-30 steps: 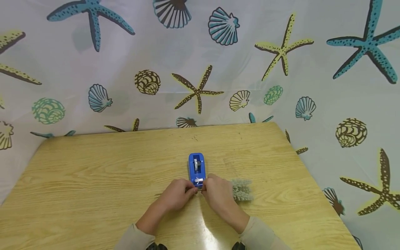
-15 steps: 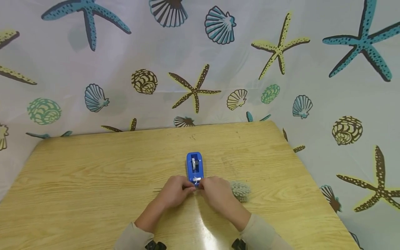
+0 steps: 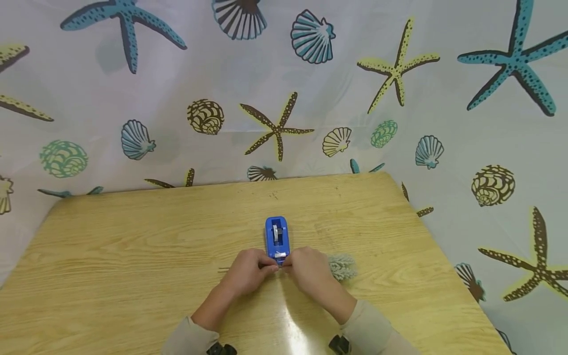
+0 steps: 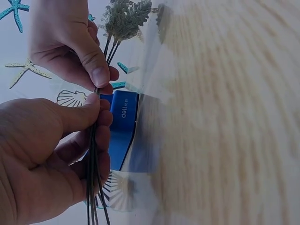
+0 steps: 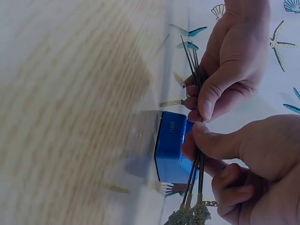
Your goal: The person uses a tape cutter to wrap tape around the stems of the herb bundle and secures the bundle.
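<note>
Both hands meet at a thin bunch of pale green flowers point(image 3: 341, 267) with dark stems point(image 4: 96, 197), held sideways above the table. My left hand point(image 3: 248, 271) pinches the stems between thumb and fingers, the loose stem ends running out past it. Close beside it, my right hand point(image 3: 308, 272) pinches the same stems nearer the flower heads point(image 5: 188, 215). The thumb tips almost touch. Just beyond the fingertips stands a blue tape dispenser point(image 3: 277, 231) with a small roll in it; the fingers partly cover its near end. Whether tape lies around the stems is hidden by the fingers.
The wood-grain table point(image 3: 133, 246) stretches to both sides, with light glare near its front. Behind it and along the right hangs a white cloth point(image 3: 177, 93) printed with starfish and shells.
Both hands keep their pinch on the stems at nearly the same spot. The flower heads have shifted and turned slightly, and the stem ends too. The head view has moved a little.
</note>
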`<action>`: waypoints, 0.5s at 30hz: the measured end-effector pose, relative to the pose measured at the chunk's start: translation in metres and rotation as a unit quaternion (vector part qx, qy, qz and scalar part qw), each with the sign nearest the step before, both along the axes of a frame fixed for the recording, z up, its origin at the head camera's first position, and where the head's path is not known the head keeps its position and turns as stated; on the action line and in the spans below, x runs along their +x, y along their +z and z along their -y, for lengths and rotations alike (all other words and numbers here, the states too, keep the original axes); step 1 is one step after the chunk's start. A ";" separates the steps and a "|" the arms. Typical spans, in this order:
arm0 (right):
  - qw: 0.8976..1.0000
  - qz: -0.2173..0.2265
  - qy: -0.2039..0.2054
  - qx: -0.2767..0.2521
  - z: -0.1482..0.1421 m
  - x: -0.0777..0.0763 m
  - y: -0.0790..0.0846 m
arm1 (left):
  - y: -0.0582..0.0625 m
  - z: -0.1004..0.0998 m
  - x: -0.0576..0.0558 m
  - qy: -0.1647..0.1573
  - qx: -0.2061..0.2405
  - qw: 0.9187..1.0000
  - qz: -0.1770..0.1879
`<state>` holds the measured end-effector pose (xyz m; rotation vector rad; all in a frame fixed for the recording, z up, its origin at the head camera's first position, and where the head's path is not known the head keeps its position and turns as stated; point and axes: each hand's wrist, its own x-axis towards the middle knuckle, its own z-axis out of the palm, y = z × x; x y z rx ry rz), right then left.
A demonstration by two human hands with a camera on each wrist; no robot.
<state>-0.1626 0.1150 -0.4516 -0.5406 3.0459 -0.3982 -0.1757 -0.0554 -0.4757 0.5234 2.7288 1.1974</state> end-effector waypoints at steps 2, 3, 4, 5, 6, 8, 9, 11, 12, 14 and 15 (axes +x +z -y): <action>1.000 0.005 -0.001 -0.006 0.000 -0.001 -0.001 | -0.001 -0.001 0.000 0.005 0.000 1.000 0.002; 1.000 0.008 -0.002 -0.008 0.000 -0.001 -0.001 | -0.002 -0.001 0.000 0.007 0.001 1.000 0.000; 1.000 0.010 -0.003 -0.008 0.000 -0.001 -0.002 | -0.003 -0.002 0.000 0.009 0.001 1.000 -0.003; 1.000 0.013 -0.005 -0.011 -0.001 -0.002 -0.002 | -0.003 -0.002 0.000 0.010 0.001 1.000 -0.005; 1.000 0.014 -0.005 -0.012 -0.001 -0.002 -0.002 | -0.004 -0.002 0.000 0.012 0.001 1.000 -0.006; 1.000 0.018 -0.006 -0.016 -0.001 -0.003 -0.002 | -0.005 -0.002 0.000 0.015 0.002 1.000 -0.009; 1.000 0.019 -0.005 -0.016 -0.001 -0.004 -0.001 | -0.005 -0.003 0.000 0.018 0.001 1.000 -0.010; 1.000 0.022 -0.003 -0.017 0.000 -0.005 -0.001 | -0.006 -0.003 0.000 0.022 0.001 1.000 -0.012; 1.000 0.024 -0.002 -0.017 0.000 -0.006 -0.001 | -0.006 -0.003 0.000 0.023 0.001 1.000 -0.013; 0.999 0.029 -0.002 -0.017 0.001 -0.007 0.000 | -0.006 -0.002 0.000 0.021 -0.001 1.000 -0.016; 0.999 0.029 -0.002 -0.015 0.001 -0.007 0.000 | -0.006 -0.002 0.000 0.020 -0.002 1.000 -0.019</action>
